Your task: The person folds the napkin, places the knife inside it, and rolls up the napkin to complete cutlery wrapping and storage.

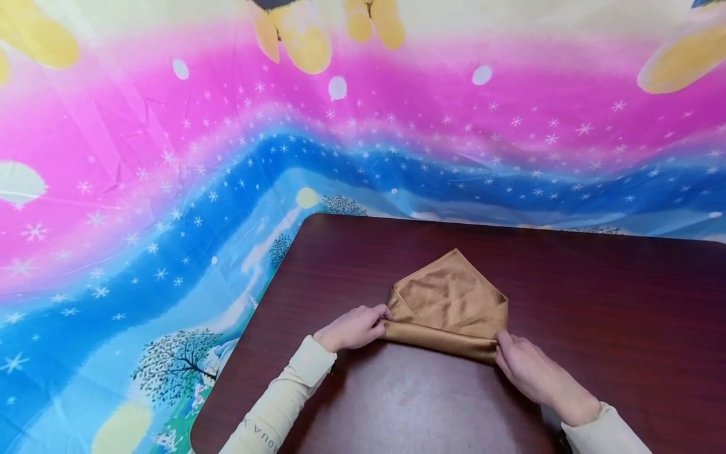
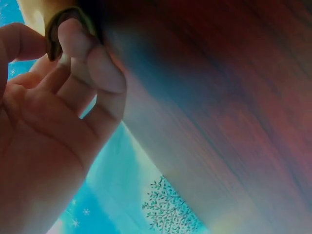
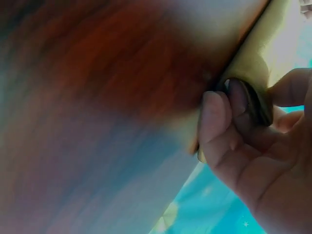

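A golden-brown satin cloth [image 1: 454,293] lies on the table, its near edge rolled into a flat band and its far end coming to a point. My left hand [image 1: 356,328] pinches the left end of the rolled band. At the band's right end, my right hand [image 1: 535,369] grips the fabric between thumb and fingers. The left wrist view shows the open end of the cloth roll [image 2: 73,22] between thumb and fingertips. In the right wrist view the cloth [image 3: 251,68] is held the same way, with a fingertip tucked inside the roll's end.
The dark reddish-brown table [image 1: 612,302] has a rounded far left corner. Behind it and along its left side hangs a pink and blue printed backdrop cloth [image 1: 187,164] with snowflakes and trees. Light glares off the tabletop near the front.
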Tool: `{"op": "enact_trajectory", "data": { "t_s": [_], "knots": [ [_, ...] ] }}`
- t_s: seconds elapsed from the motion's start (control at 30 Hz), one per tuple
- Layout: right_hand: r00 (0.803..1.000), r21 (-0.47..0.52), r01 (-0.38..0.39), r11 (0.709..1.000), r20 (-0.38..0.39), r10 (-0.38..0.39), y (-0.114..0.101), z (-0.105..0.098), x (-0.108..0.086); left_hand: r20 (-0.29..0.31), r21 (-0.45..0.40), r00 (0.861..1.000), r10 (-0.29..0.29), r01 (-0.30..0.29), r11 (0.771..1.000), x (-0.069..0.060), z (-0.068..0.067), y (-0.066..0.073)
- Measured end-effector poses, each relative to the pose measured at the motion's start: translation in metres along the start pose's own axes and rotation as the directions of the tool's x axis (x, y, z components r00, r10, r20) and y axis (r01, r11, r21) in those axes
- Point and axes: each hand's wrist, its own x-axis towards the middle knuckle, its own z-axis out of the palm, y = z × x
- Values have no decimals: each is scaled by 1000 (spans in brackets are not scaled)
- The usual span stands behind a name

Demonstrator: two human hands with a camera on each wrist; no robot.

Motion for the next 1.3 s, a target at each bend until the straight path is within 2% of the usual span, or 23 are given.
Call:
{"op": "enact_trajectory", "data": {
  "t_s": [0.13, 0.27, 0.47, 0.6, 0.73, 0.9, 1.07, 1.17, 1.3],
  "knots": [
    [993, 11, -96, 995, 77, 94, -2, 0, -1, 31, -23, 999, -16, 16, 1000, 2, -1, 1],
    [980, 24, -164, 986, 121, 160, -5, -1, -2, 32, -23, 999, -19, 20, 1000, 4, -1, 2],
    [966, 22, -211, 977, 157, 205, -7, -3, -2, 35, -50, 998, -49, 51, 997, 6, 0, 2],
    [950, -11, -242, 970, 201, 239, -8, -5, -1, 29, -54, 997, -67, 69, 996, 8, 1, 2],
    [940, -46, -268, 962, 206, 272, -11, -8, 1, 4, -36, 997, -75, 75, 996, 8, 2, 2],
    [938, -114, -285, 952, 173, 301, -13, -12, 2, -63, 41, 998, -12, 15, 999, 7, 0, 1],
    [959, -167, -246, 955, 103, 265, -14, -11, 3, -95, 124, 995, 43, -31, 992, 8, 0, -1],
    [978, -162, -187, 969, 66, 200, -15, -9, 3, -111, 184, 990, 86, -65, 981, 6, -1, 1],
    [996, -157, -81, 984, 23, 86, -14, -6, 2, -99, 248, 980, 174, -145, 958, 2, -1, 4]
  ]
}}
